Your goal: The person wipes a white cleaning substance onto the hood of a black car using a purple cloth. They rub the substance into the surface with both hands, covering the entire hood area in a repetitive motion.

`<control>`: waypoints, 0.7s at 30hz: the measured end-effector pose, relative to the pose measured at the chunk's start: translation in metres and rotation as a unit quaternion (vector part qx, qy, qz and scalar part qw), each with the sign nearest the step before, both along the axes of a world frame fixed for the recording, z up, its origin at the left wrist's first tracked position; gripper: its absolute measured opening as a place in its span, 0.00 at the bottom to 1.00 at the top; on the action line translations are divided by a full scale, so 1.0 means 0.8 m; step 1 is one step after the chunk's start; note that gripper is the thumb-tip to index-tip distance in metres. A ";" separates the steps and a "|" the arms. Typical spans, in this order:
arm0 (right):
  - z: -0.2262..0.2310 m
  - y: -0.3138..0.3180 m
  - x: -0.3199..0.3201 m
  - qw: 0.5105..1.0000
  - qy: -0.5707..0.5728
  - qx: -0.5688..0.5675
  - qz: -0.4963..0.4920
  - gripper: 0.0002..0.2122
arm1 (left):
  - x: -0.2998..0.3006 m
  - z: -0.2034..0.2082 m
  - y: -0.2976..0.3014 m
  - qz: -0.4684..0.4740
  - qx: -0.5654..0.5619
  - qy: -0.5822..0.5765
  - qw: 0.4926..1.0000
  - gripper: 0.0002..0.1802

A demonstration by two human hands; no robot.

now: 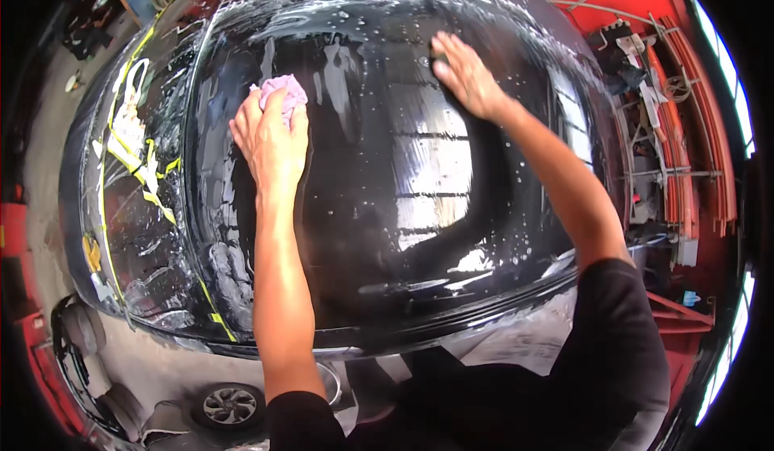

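Note:
A glossy black car roof (347, 201) fills the middle of the head view, wet with droplets and streaked with whitish film, heaviest along its far and left edges. On its left part my left hand (270, 141) grips a crumpled pinkish-lilac cloth (286, 100); the fingers are bent over it. Farther right and toward the far side, my right hand (469, 76) reaches over the roof, nothing in it, its fingers stretched out and slightly smeared by motion. Its palm is turned down at the surface. Bright window reflections (435, 169) show between my arms.
Yellow tape (205, 298) runs along the glass section left of the roof, with loose strips and white paper (129, 124) there. A wheel (230, 405) lies on the floor at lower left. Long orange-red bars (681, 137) on a rack stand at the right.

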State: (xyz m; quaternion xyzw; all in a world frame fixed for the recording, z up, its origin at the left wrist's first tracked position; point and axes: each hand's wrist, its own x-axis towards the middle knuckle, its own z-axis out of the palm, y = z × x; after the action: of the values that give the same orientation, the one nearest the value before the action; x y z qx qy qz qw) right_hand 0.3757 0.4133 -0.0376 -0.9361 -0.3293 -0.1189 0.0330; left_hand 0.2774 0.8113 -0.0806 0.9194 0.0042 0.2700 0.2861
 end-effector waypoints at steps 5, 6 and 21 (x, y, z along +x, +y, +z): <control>0.063 -0.063 -0.365 0.973 0.216 -0.080 -0.018 0.33 | -0.003 0.015 0.003 0.031 0.010 -0.007 0.999 0.22; 0.065 -0.081 -0.350 0.972 0.218 -0.087 -0.015 0.32 | -0.002 0.013 -0.004 0.021 0.006 -0.004 1.000 0.22; 0.060 -0.026 -0.293 0.979 0.197 -0.052 -0.027 0.31 | 0.002 0.013 0.008 0.024 0.023 -0.005 0.999 0.23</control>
State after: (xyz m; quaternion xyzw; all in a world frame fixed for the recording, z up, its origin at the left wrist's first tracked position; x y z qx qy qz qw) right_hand 0.1409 0.3929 0.0104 -0.9503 -0.2964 0.0842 0.0452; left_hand 0.2786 0.8175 -0.0704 0.9239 0.0191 0.2813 0.2585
